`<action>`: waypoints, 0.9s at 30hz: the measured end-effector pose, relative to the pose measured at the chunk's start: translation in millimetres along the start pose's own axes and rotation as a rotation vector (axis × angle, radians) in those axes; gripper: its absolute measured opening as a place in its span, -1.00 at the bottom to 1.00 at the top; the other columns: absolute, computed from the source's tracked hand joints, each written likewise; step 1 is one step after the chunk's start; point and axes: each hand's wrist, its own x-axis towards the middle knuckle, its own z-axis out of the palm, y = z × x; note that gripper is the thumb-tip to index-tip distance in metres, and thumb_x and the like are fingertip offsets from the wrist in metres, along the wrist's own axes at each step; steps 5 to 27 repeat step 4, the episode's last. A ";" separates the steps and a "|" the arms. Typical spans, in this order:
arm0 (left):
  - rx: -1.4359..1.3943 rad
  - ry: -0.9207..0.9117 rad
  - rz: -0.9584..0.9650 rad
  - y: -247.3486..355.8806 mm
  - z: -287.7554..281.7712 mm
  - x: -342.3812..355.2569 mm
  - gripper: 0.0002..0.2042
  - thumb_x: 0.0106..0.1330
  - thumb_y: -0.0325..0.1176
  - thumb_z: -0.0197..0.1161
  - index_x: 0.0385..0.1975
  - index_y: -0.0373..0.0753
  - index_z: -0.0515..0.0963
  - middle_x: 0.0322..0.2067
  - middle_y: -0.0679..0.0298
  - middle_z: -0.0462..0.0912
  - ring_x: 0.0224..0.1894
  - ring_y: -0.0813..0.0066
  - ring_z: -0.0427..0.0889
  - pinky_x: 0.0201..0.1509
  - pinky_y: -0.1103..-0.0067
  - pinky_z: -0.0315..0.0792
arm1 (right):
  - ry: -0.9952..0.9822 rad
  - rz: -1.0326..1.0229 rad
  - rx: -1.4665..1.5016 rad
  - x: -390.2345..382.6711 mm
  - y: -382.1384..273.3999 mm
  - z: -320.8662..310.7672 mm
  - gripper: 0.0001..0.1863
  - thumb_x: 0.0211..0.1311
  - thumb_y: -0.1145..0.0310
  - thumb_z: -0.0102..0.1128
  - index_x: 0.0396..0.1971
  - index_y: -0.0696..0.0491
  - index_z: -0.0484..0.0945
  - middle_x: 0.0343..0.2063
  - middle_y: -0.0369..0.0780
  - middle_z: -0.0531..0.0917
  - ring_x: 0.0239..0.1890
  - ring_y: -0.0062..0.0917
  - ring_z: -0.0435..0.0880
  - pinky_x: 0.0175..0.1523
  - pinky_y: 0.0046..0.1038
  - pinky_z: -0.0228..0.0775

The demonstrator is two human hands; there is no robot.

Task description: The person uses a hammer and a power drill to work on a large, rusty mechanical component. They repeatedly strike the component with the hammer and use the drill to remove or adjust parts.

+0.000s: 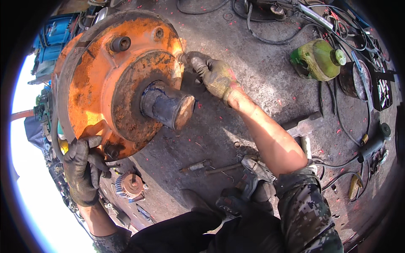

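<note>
A large orange flanged housing (90, 90), rusty and worn, stands at the left. A thick dark shaft (162, 104) with a bare metal end sticks out of its middle. My gloved left hand (84, 170) is at the flange's lower rim, fingers bent against the edge. Close by that hand, a dark bolt (113, 150) sits in the flange. On the housing's right side my gloved right hand (213, 74) is closed around a bolt (184, 58), mostly hidden by the fingers. Another bolt (121, 44) protrudes from the upper flange.
A green plastic jug (320, 61) stands at the upper right beside a round tin (353, 80). A hammer (301, 122) lies beyond my right forearm. Below the housing is a copper-wound motor part (130, 185). An angle grinder (257, 168) lies near my legs, and cables cross the floor.
</note>
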 end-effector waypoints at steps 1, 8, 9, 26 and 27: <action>0.015 0.010 -0.001 -1.5 -2.7 -3.3 -0.54 0.61 -0.08 0.07 -0.06 -0.46 0.64 -0.80 0.24 0.50 -0.86 0.62 0.28 -0.73 0.71 0.18 | -0.007 -0.092 0.088 -35.7 -20.7 -14.4 -0.46 0.51 -0.10 0.16 -0.18 0.18 0.71 -0.51 -0.28 0.69 -0.49 -0.58 0.63 -0.28 -0.41 0.48; -0.017 0.064 -0.025 1.6 3.7 -5.9 -0.53 0.60 -0.06 0.09 -0.03 -0.46 0.63 -0.78 0.28 0.46 -0.83 0.61 0.32 -0.73 0.69 0.27 | -0.052 -0.033 0.014 -64.8 8.6 -35.0 -0.59 0.48 0.01 0.26 -0.17 0.12 0.72 -0.50 -0.28 0.72 -0.47 -0.58 0.66 -0.28 -0.42 0.52; -0.017 0.064 -0.025 1.6 3.7 -5.9 -0.53 0.60 -0.06 0.09 -0.03 -0.46 0.63 -0.78 0.28 0.46 -0.83 0.61 0.32 -0.73 0.69 0.27 | -0.052 -0.033 0.014 -64.8 8.6 -35.0 -0.59 0.48 0.01 0.26 -0.17 0.12 0.72 -0.50 -0.28 0.72 -0.47 -0.58 0.66 -0.28 -0.42 0.52; -0.017 0.064 -0.025 1.6 3.7 -5.9 -0.53 0.60 -0.06 0.09 -0.03 -0.46 0.63 -0.78 0.28 0.46 -0.83 0.61 0.32 -0.73 0.69 0.27 | -0.052 -0.033 0.014 -64.8 8.6 -35.0 -0.59 0.48 0.01 0.26 -0.17 0.12 0.72 -0.50 -0.28 0.72 -0.47 -0.58 0.66 -0.28 -0.42 0.52; -0.017 0.064 -0.025 1.6 3.7 -5.9 -0.53 0.60 -0.06 0.09 -0.03 -0.46 0.63 -0.78 0.28 0.46 -0.83 0.61 0.32 -0.73 0.69 0.27 | -0.052 -0.033 0.014 -64.8 8.6 -35.0 -0.59 0.48 0.01 0.26 -0.17 0.12 0.72 -0.50 -0.28 0.72 -0.47 -0.58 0.66 -0.28 -0.42 0.52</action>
